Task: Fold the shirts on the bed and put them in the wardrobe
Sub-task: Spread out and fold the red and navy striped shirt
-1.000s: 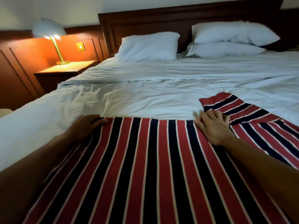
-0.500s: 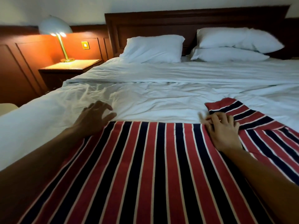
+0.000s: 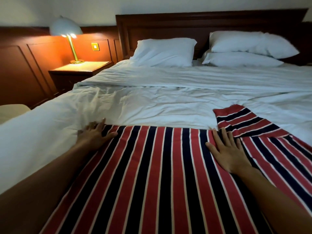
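Observation:
A shirt (image 3: 152,174) with red, navy and thin white stripes lies spread flat on the near part of the white bed (image 3: 168,98). One sleeve (image 3: 244,122) sticks out at its far right corner. My left hand (image 3: 94,135) lies with spread fingers on the shirt's far left corner, partly on the sheet. My right hand (image 3: 228,152) presses flat, fingers straight, on the shirt near the base of the sleeve. Neither hand grips the cloth.
Three white pillows (image 3: 163,52) lean against a dark wooden headboard (image 3: 202,24). To the left, a lit lamp (image 3: 67,31) stands on a wooden nightstand (image 3: 81,68). Wood panelling lines the left wall. A pale seat edge (image 3: 11,110) shows at far left.
My left hand lifted off the shirt's corner, then came back down with fingers spread. My right hand flattened from loosely bent to straight fingers on the shirt.

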Demonstrator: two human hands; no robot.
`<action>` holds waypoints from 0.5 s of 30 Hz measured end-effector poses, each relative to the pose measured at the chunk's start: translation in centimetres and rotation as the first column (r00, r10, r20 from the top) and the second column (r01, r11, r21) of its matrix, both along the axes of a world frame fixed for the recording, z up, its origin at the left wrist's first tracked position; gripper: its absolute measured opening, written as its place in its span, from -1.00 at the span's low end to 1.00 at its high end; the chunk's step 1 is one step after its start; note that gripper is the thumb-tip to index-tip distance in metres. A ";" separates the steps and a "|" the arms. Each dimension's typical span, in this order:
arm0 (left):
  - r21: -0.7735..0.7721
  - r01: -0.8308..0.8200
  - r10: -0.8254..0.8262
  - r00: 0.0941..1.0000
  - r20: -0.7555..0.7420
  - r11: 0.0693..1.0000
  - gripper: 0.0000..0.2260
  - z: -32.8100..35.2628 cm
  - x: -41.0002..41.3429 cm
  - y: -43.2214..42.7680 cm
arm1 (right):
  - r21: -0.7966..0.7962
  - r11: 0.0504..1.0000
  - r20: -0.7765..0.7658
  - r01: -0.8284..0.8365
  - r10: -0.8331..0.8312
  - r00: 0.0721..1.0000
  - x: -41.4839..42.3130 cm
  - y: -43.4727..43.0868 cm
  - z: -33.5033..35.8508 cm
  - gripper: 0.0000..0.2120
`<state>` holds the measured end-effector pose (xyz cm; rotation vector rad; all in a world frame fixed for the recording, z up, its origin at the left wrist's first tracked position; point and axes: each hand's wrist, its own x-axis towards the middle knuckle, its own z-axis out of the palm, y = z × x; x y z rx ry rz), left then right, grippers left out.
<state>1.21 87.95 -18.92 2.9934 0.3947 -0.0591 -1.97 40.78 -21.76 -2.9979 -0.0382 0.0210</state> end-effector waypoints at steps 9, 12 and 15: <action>-0.639 -0.218 0.309 0.950 0.032 0.737 -0.51 3.7 -0.1 3.3 | 0.009 0.998 0.002 -0.061 0.061 0.998 -3.0 0.4 -0.1 -0.43; -0.737 -0.195 0.300 0.954 0.012 0.647 -0.54 4.0 0.3 2.3 | 0.002 0.999 0.012 -0.051 0.051 0.999 -3.1 0.5 -0.1 -0.43; -0.749 -0.199 0.233 0.970 -0.061 0.632 -0.55 4.5 0.3 1.2 | 0.009 0.999 0.021 -0.048 0.048 0.999 -3.2 0.7 0.0 -0.45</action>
